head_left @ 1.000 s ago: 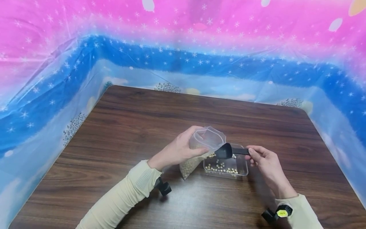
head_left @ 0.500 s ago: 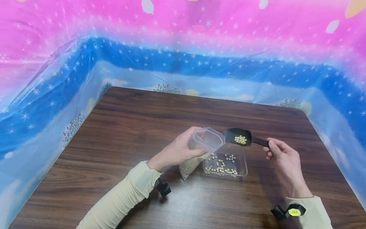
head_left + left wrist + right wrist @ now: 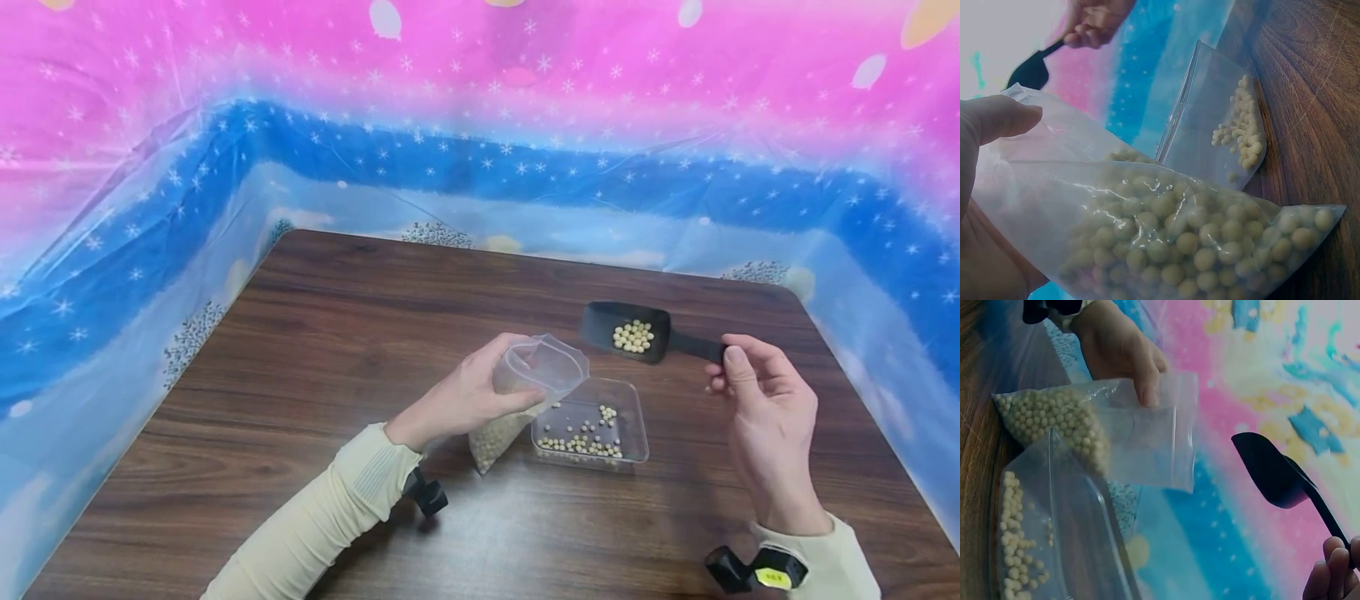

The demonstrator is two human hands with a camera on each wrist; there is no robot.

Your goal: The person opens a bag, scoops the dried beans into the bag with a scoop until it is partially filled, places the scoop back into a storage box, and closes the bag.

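Observation:
My left hand point(image 3: 483, 387) grips a clear plastic bag point(image 3: 543, 367) near its open mouth. Pale round balls point(image 3: 1172, 237) fill the lower part of this bag, whose corner reaches down to the table. Between thumb and fingers, my right hand point(image 3: 772, 408) pinches the handle end of a black scoop point(image 3: 660, 337). A small heap of the same balls point(image 3: 633, 336) lies in the scoop, raised above and behind a clear plastic box point(image 3: 641, 425). Loose balls are scattered over the bottom of the box, which stands just right of the bag.
A dark wood-grain table point(image 3: 360, 308) carries the box. Around its far and side edges hangs a pink and blue cloth point(image 3: 480, 158) with snowflakes. Black camera mounts point(image 3: 427, 492) sit on both wrists, over cream sleeves.
My right hand has drawn the scoop away from the bag's mouth, rightward and up, and its bowl has levelled, showing balls inside. More balls lie visible in the box. My left hand stays put.

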